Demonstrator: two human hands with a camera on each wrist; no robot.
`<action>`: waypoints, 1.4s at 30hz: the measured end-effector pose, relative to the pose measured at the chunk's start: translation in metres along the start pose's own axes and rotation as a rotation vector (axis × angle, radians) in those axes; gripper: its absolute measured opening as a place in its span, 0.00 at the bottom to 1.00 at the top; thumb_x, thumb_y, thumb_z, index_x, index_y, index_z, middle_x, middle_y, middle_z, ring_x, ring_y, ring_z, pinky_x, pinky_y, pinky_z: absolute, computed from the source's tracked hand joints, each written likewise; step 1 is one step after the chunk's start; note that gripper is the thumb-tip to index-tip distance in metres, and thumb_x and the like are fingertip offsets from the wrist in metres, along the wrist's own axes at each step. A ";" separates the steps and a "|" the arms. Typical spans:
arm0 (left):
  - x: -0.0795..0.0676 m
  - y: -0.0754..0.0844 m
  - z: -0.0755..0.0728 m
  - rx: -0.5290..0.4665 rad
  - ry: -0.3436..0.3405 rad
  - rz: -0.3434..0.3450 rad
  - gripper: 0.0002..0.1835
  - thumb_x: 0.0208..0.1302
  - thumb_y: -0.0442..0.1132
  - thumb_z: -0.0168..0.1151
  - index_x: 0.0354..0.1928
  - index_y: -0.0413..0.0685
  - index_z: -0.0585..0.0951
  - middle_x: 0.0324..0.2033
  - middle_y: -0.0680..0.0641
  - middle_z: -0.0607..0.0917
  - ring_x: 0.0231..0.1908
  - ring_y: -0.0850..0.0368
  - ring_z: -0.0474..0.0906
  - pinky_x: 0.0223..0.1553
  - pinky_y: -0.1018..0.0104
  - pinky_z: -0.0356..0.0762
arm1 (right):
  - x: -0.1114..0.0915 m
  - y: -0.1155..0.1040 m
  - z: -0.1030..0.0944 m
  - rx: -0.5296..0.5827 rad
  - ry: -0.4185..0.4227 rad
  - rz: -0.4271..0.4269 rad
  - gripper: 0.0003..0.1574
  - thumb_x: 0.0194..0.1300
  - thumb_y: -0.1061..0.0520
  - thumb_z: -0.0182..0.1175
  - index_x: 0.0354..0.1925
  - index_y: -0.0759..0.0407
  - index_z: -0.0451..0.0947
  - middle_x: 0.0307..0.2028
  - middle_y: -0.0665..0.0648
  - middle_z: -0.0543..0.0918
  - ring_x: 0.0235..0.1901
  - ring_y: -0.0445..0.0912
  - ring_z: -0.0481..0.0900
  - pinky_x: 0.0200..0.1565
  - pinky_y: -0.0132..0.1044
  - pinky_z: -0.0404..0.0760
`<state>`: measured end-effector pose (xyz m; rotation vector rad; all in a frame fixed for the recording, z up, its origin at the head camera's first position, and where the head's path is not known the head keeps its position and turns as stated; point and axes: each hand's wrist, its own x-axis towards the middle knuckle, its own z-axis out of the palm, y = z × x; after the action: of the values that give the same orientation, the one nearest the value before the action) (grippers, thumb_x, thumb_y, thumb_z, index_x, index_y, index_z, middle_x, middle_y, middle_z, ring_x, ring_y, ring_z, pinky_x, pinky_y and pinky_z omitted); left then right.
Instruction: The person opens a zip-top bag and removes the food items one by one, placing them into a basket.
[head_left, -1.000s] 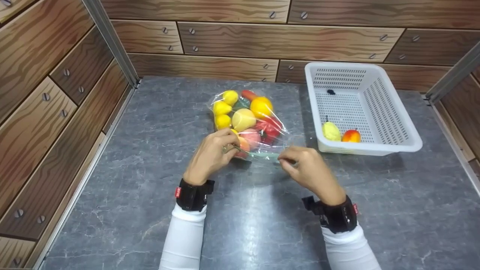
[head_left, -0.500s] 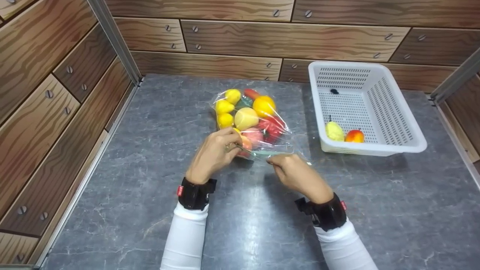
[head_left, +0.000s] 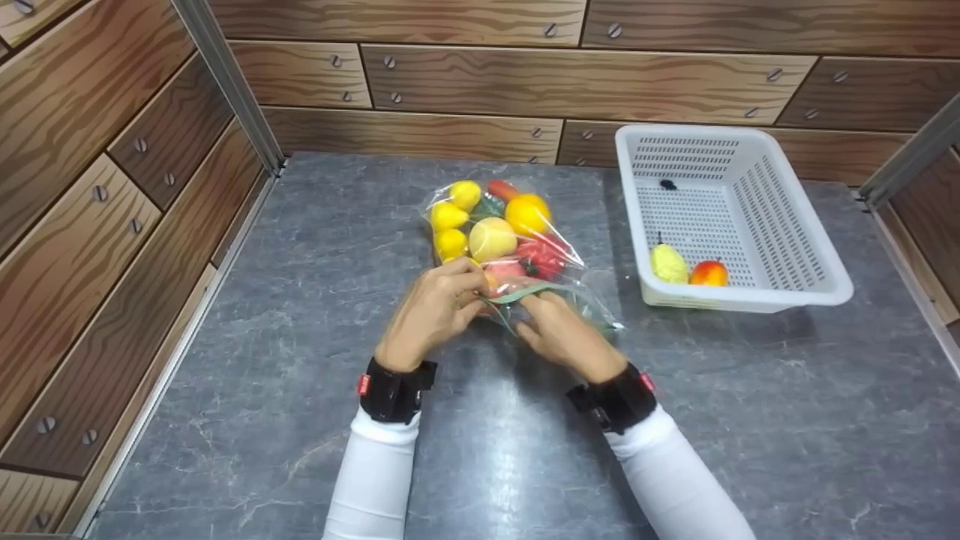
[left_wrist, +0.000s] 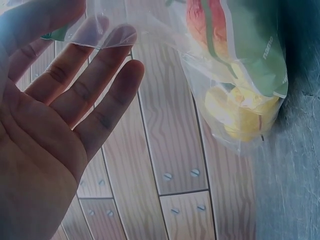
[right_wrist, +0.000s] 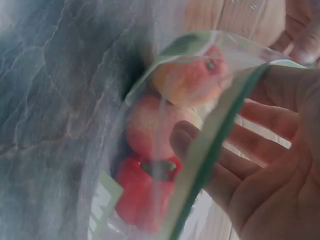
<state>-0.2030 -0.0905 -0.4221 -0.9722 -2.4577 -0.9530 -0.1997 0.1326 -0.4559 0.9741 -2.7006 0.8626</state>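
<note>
A clear zip-lock bag (head_left: 592, 300) with a green zip strip lies on the table, filled with toy fruit and vegetables. Yellow fruits (head_left: 448, 216), an orange (head_left: 528, 214) and a red bell pepper (head_left: 540, 257) show through its film. My left hand (head_left: 431, 311) pinches the left end of the bag's mouth; its other fingers spread loosely behind the film in the left wrist view. At the middle of the mouth, my right hand (head_left: 566, 334) grips the zip-strip lip, thumb and fingers around it. The mouth stands apart in the right wrist view, showing a peach-coloured fruit (right_wrist: 152, 125).
A white perforated basket (head_left: 814, 247) stands on the table to the right. Inside are a yellow-green pear (head_left: 668, 264), a red-orange fruit (head_left: 709, 273) and a small dark item (head_left: 667, 184). Wood-patterned panels (head_left: 465, 82) wall the grey table at back and sides.
My right hand has slid left along the bag's mouth from its right end towards my left hand. The zip strip now arches up and the mouth gapes. My left hand has kept its hold.
</note>
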 end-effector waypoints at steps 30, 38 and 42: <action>-0.001 0.001 0.001 0.024 -0.081 -0.028 0.09 0.54 0.26 0.72 0.35 0.46 0.87 0.38 0.50 0.84 0.38 0.54 0.81 0.44 0.60 0.82 | 0.027 0.016 0.032 -0.134 0.019 -0.261 0.20 0.69 0.61 0.63 0.58 0.62 0.75 0.58 0.65 0.75 0.60 0.60 0.75 0.69 0.48 0.71; 0.000 0.002 0.000 0.015 -0.098 -0.050 0.09 0.55 0.27 0.73 0.36 0.46 0.89 0.43 0.51 0.86 0.44 0.53 0.83 0.50 0.61 0.83 | 0.024 0.019 0.027 -0.040 -0.048 -0.183 0.24 0.71 0.54 0.65 0.61 0.59 0.73 0.60 0.60 0.77 0.62 0.52 0.74 0.70 0.42 0.70; 0.000 0.002 0.000 0.009 -0.091 -0.044 0.08 0.54 0.27 0.73 0.35 0.46 0.88 0.41 0.51 0.85 0.43 0.53 0.82 0.49 0.61 0.82 | 0.018 0.022 0.024 0.024 -0.030 -0.131 0.30 0.70 0.52 0.67 0.65 0.59 0.71 0.64 0.62 0.74 0.64 0.53 0.74 0.68 0.43 0.74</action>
<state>-0.2014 -0.0896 -0.4216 -0.9832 -2.5655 -0.9305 -0.2263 0.1229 -0.4803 1.1629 -2.6216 0.8637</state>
